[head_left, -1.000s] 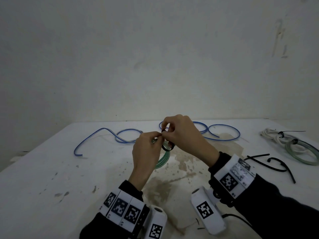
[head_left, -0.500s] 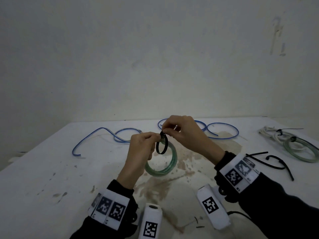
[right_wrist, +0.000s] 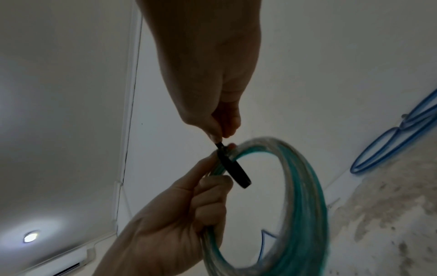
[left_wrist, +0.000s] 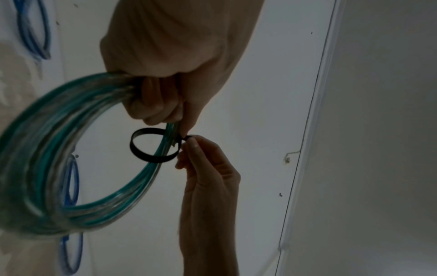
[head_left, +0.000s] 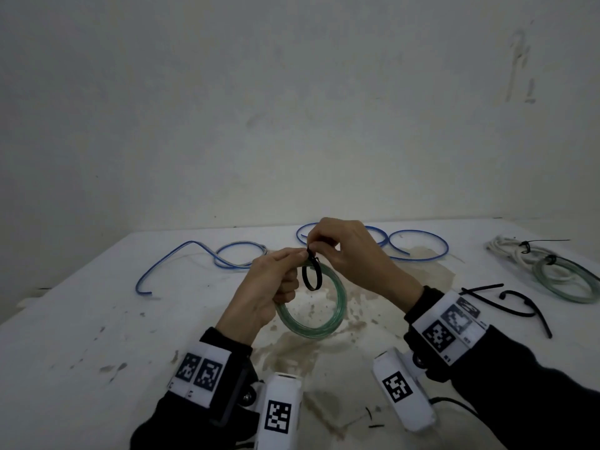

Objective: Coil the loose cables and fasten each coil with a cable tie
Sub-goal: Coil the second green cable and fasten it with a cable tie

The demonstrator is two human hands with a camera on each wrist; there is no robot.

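Note:
My left hand (head_left: 276, 280) grips a coil of green translucent cable (head_left: 328, 323) above the middle of the white table (head_left: 81, 319). A black cable tie (head_left: 312, 277) forms a wide loop around the coil's top strands. My right hand (head_left: 328, 246) pinches the tie's tail end just above the left fingertips. In the left wrist view the tie loop (left_wrist: 151, 147) circles the green cable (left_wrist: 59, 168), and the right hand's fingertips (left_wrist: 191, 145) hold its end. The right wrist view shows the tie (right_wrist: 232, 168) edge-on against the coil (right_wrist: 305, 196).
A loose blue cable (head_left: 207, 254) snakes along the table's far side. Two tied coils, one white (head_left: 509, 251) and one green (head_left: 571, 284), lie at the far right. Spare black ties (head_left: 506, 303) lie beside my right wrist. The wall stands right behind the table.
The hands have lifted the green coil and turned it, so the ring faces the head camera. The tie loop hangs wider and plainer than a second ago.

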